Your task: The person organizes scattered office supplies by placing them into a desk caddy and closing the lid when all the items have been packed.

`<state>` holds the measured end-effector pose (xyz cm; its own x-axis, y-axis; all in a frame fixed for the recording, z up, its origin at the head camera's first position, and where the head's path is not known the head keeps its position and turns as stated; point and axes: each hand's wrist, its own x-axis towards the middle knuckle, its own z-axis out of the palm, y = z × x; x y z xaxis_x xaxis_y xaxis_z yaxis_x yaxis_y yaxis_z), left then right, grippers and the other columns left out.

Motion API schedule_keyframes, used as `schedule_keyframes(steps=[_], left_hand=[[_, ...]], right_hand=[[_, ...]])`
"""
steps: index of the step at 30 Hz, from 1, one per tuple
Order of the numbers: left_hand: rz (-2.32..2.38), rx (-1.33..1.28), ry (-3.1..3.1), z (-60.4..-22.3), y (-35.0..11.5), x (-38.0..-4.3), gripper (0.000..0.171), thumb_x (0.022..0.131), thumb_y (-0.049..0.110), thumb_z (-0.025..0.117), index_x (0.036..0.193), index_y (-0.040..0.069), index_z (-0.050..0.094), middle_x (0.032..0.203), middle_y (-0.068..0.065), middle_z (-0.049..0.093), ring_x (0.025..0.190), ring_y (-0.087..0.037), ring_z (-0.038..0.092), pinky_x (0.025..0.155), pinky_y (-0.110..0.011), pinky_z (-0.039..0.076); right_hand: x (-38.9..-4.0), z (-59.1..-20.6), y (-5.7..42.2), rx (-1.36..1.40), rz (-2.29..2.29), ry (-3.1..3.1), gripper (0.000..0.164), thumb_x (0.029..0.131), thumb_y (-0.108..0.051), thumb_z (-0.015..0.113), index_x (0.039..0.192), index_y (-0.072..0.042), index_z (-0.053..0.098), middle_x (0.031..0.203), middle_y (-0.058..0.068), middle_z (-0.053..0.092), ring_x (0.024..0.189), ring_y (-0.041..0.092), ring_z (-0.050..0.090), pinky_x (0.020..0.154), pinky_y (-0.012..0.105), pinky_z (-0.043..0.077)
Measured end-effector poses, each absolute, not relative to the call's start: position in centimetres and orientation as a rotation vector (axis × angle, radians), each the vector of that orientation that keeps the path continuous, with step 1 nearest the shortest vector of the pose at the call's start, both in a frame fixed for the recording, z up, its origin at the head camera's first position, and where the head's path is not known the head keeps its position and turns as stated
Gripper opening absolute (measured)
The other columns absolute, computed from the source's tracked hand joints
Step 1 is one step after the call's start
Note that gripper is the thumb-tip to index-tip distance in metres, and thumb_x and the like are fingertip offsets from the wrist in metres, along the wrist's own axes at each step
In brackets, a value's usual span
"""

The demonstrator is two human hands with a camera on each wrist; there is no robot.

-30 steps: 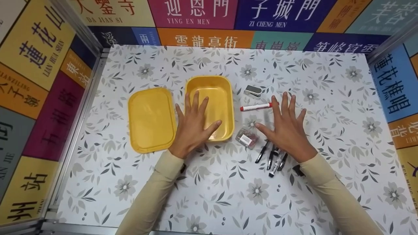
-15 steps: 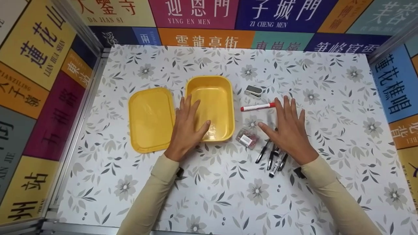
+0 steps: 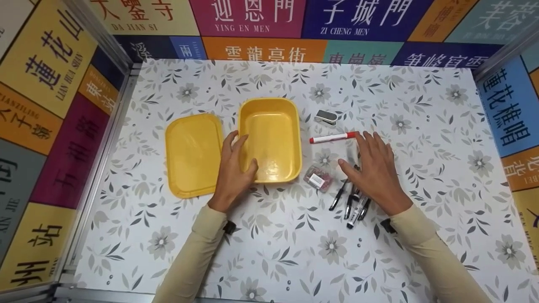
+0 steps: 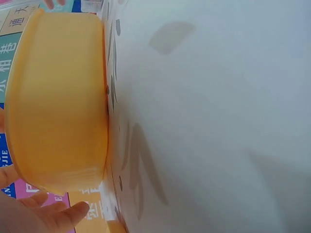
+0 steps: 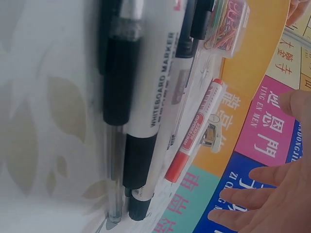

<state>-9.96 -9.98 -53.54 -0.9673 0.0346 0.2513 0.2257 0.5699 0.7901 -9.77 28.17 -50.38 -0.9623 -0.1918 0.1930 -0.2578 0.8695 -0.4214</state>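
Observation:
A yellow plastic box (image 3: 273, 143) stands uncovered in the middle of the table. My left hand (image 3: 233, 172) hovers at its near left side, fingers loosely bent by the left rim. In the left wrist view those fingers (image 4: 68, 216) are spread beside the box wall (image 4: 58, 97), holding nothing. My right hand (image 3: 372, 168) is over the far ends of several pens and markers (image 3: 353, 202), fingers relaxed. Its fingertips are near a red-capped whiteboard marker (image 3: 332, 138); contact cannot be told from above, though the right wrist view shows the fingers (image 5: 238, 196) apart from it.
The flat yellow lid (image 3: 193, 155) lies left of the box. A small stapler (image 3: 327, 117) sits beyond the red marker. A clear case of colored paper clips (image 3: 318, 178) rests between the box and the pens. Printed panels (image 3: 261, 50) wall the table's back and sides.
My left hand has drawn left and back from over the box to its left edge, its fingers bending. The right hand has shifted slightly right and nearer, fingers closer together. The objects stay put.

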Motion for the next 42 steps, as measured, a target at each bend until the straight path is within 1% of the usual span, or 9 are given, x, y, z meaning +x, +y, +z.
schedule_keyframes(steps=[12, 17, 22, 26, 31, 33, 36, 38, 42], left_hand=[[-1.551, -0.185, -2.567, -53.9, -10.7, -9.6, 0.071, 0.094, 0.013, 0.07, 0.16, 0.0, 0.05, 0.171, -0.022, 0.034, 0.159, -0.036, 0.036, 0.13, -0.054, 0.036], [-1.677, -0.192, -2.515, -54.2, -11.2, -9.3, 0.072, 0.096, 0.006, 0.068, 0.163, -0.003, 0.044, 0.173, -0.021, 0.033, 0.162, -0.036, 0.032, 0.129, -0.054, 0.04], [-1.758, -0.187, -2.475, -54.3, -11.7, -8.8, 0.068, 0.097, 0.002, 0.068, 0.162, -0.001, 0.047, 0.174, -0.014, 0.036, 0.159, -0.029, 0.038, 0.117, -0.052, 0.053], [-1.785, -0.215, -2.447, -54.4, -12.0, -8.6, 0.068, 0.096, -0.004, 0.066, 0.161, -0.002, 0.049, 0.174, -0.014, 0.038, 0.156, -0.025, 0.041, 0.11, -0.047, 0.056], [-1.823, -0.232, -2.382, -54.5, -12.3, -8.4, 0.065, 0.094, -0.014, 0.062, 0.158, -0.003, 0.054, 0.172, -0.015, 0.042, 0.122, -0.028, 0.059, 0.084, -0.035, 0.055], [-1.828, -0.225, -2.373, -54.5, -12.3, -8.3, 0.065, 0.093, -0.015, 0.062, 0.157, -0.003, 0.056, 0.171, -0.013, 0.043, 0.119, -0.029, 0.059, 0.08, -0.034, 0.051], [-1.85, -0.224, -2.363, -54.6, -12.4, -8.2, 0.064, 0.095, -0.016, 0.062, 0.157, -0.002, 0.056, 0.17, -0.012, 0.045, 0.135, -0.028, 0.058, 0.093, -0.036, 0.057], [-1.87, -0.217, -2.363, -54.6, -12.4, -8.1, 0.064, 0.096, -0.015, 0.062, 0.158, -0.002, 0.055, 0.171, -0.011, 0.044, 0.151, -0.026, 0.049, 0.109, -0.041, 0.057], [-1.882, -0.204, -2.376, -54.6, -12.4, -8.1, 0.064, 0.098, -0.012, 0.062, 0.161, -0.002, 0.052, 0.171, -0.009, 0.043, 0.156, -0.024, 0.046, 0.12, -0.043, 0.051]], right_hand=[[-9.4, -50.9, 28.4, 0.376, 0.697, -2.855, 0.082, 0.1, -0.04, 0.075, 0.162, 0.006, 0.046, 0.165, 0.033, 0.043, 0.158, 0.055, 0.03, 0.126, 0.077, 0.024], [-9.4, -51.2, 28.6, 0.382, 0.71, -2.844, 0.081, 0.1, -0.038, 0.076, 0.161, 0.007, 0.047, 0.164, 0.034, 0.044, 0.157, 0.056, 0.031, 0.126, 0.077, 0.025], [-9.3, -51.5, 28.8, 0.358, 0.766, -2.835, 0.078, 0.1, -0.036, 0.076, 0.159, 0.006, 0.049, 0.163, 0.033, 0.046, 0.158, 0.054, 0.03, 0.126, 0.078, 0.025], [-9.2, -51.9, 29.1, 0.332, 0.819, -2.815, 0.077, 0.099, -0.033, 0.078, 0.158, 0.007, 0.051, 0.16, 0.032, 0.049, 0.157, 0.054, 0.032, 0.126, 0.077, 0.026], [-9.2, -52.4, 29.4, 0.297, 0.874, -2.809, 0.074, 0.098, -0.03, 0.08, 0.156, 0.008, 0.053, 0.157, 0.033, 0.052, 0.156, 0.054, 0.034, 0.126, 0.077, 0.027], [-9.3, -52.5, 29.5, 0.282, 0.906, -2.81, 0.073, 0.098, -0.029, 0.08, 0.155, 0.008, 0.053, 0.157, 0.032, 0.052, 0.156, 0.054, 0.033, 0.126, 0.077, 0.027], [-9.3, -52.6, 29.6, 0.259, 0.955, -2.808, 0.071, 0.098, -0.028, 0.079, 0.154, 0.008, 0.054, 0.156, 0.032, 0.053, 0.156, 0.054, 0.034, 0.126, 0.076, 0.027], [-9.4, -52.7, 29.7, 0.241, 0.982, -2.806, 0.071, 0.099, -0.028, 0.079, 0.154, 0.008, 0.054, 0.156, 0.032, 0.053, 0.156, 0.053, 0.034, 0.127, 0.075, 0.026], [-9.7, -52.9, 29.9, 0.21, 1.023, -2.811, 0.069, 0.099, -0.029, 0.079, 0.153, 0.007, 0.055, 0.155, 0.032, 0.053, 0.155, 0.053, 0.035, 0.128, 0.074, 0.027]])
